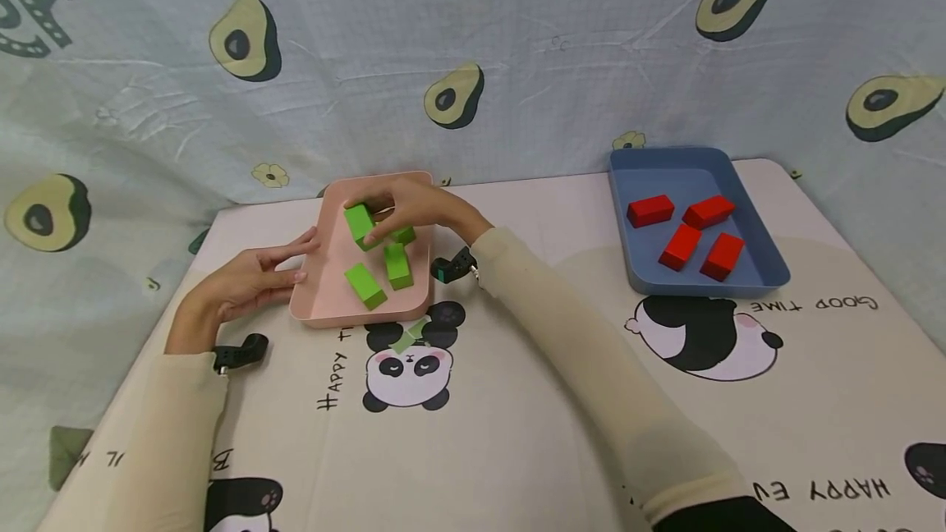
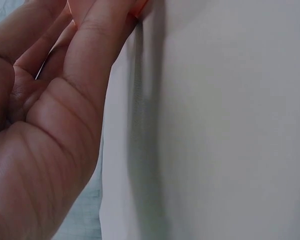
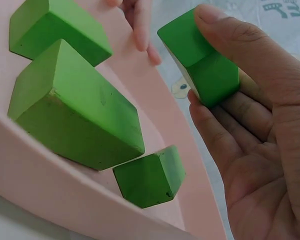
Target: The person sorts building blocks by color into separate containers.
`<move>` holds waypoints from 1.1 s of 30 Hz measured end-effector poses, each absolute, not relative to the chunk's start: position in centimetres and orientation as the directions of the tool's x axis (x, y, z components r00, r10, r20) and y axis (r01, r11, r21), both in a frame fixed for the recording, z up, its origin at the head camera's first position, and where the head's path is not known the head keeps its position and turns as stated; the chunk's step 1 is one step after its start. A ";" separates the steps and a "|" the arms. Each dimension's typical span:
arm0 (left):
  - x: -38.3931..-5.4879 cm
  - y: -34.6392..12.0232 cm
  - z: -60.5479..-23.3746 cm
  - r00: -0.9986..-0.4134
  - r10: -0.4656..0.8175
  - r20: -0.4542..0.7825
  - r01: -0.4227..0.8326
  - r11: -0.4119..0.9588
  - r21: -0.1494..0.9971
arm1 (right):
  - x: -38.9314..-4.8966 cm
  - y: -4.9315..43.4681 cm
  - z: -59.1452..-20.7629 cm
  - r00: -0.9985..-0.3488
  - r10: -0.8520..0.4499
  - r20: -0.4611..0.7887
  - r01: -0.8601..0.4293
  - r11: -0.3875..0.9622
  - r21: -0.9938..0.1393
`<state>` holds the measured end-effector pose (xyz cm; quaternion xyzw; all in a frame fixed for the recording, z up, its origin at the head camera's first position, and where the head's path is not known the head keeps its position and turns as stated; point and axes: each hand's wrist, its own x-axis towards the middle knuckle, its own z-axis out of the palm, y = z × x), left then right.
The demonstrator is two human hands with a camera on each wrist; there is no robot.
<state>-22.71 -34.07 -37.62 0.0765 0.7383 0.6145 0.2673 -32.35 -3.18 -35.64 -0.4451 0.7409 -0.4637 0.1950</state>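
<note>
My right hand [image 1: 417,202] pinches a green block [image 1: 360,224] between thumb and fingers, over the pink tray [image 1: 325,269]. In the right wrist view the thumb lies on one face of the held block [image 3: 200,62], with fingers behind it. Three other green blocks lie in the tray: one near the front [image 1: 365,286], one beside it [image 1: 398,266], and one partly hidden under the right hand [image 1: 404,235]. At the tray's left rim my left hand [image 1: 247,282] rests its outstretched fingertips. The left wrist view shows mostly that hand's palm and tablecloth.
To the right stands a blue tray [image 1: 636,265] holding several red blocks [image 1: 680,247]. A printed tablecloth [image 1: 502,401] covers the table, and an avocado-patterned sheet [image 1: 532,105] hangs behind it. Each wrist wears a small black camera [image 1: 242,351].
</note>
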 end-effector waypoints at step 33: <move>-22.8 -34.1 -37.5 -0.847 0.430 -0.312 -0.222 0.247 0.943 | -32.9 -4.2 -36.1 -0.517 -0.852 0.078 -0.468 0.206 -0.860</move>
